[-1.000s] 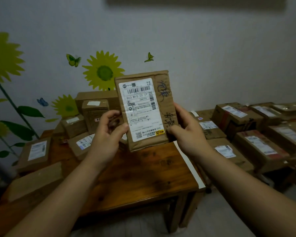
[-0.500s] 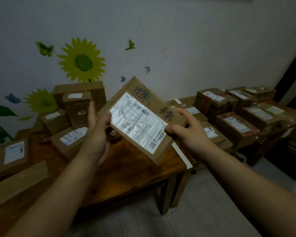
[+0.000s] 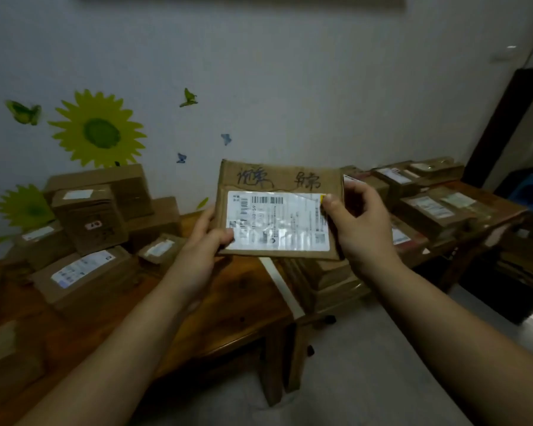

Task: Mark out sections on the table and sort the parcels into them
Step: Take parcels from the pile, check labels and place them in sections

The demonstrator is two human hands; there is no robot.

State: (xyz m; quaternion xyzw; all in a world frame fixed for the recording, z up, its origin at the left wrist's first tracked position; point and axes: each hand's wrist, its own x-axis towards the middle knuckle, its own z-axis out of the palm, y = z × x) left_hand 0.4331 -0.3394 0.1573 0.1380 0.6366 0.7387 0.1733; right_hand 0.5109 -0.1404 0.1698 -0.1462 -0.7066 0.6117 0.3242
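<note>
A flat brown cardboard parcel (image 3: 277, 182) with a white shipping label and black handwriting along its top is held up in front of me, long side level. My left hand (image 3: 197, 253) grips its lower left corner, thumb on the label. My right hand (image 3: 360, 222) pinches its right edge, thumb on the yellow corner of the label. It hangs above the right end of the wooden table (image 3: 228, 305), where a strip of white tape (image 3: 282, 285) runs along the edge.
Several brown parcels (image 3: 86, 222) are stacked at the table's back left against a wall with sunflower stickers. More labelled parcels (image 3: 428, 207) cover a second table to the right. Light floor lies below; a dark doorway stands at far right.
The parcel has turned clockwise from upright to level, its handwriting now on top. My view has swung right, and both hands have shifted their hold along the edges.
</note>
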